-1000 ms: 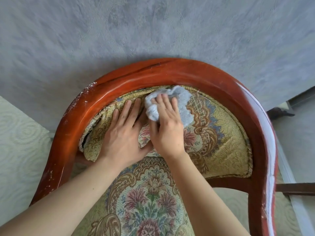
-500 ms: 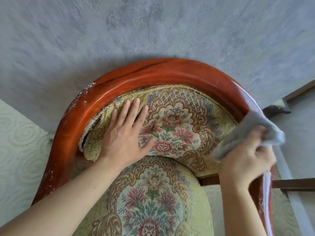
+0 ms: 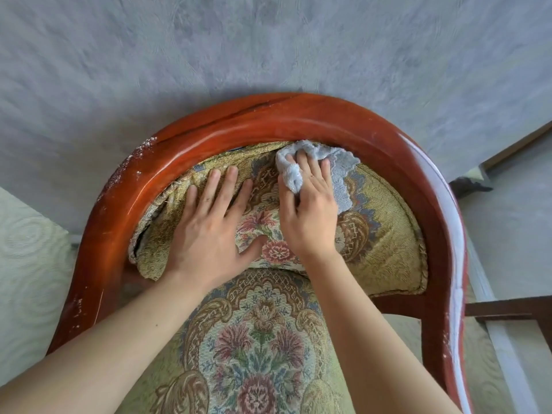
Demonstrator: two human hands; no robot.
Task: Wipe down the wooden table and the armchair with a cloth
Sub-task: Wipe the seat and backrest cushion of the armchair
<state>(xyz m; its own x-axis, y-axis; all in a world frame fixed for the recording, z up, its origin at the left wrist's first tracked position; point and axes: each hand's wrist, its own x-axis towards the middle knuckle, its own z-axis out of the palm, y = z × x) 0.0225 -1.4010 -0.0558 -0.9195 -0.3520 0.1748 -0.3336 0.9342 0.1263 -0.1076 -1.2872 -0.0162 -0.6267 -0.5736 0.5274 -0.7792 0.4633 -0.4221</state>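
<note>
Mid-wipe on armchair (image 3: 397, 150) backrest upholstery. Right hand (image 3: 309, 215) pressed bunched cloth (image 3: 337, 168) at top, just under wooden rail. Left hand (image 3: 209, 231) lay flat, fingers spread, bracing fabric. Rail flecks uncleaned (left side); desk out of view, status unknown.
</note>
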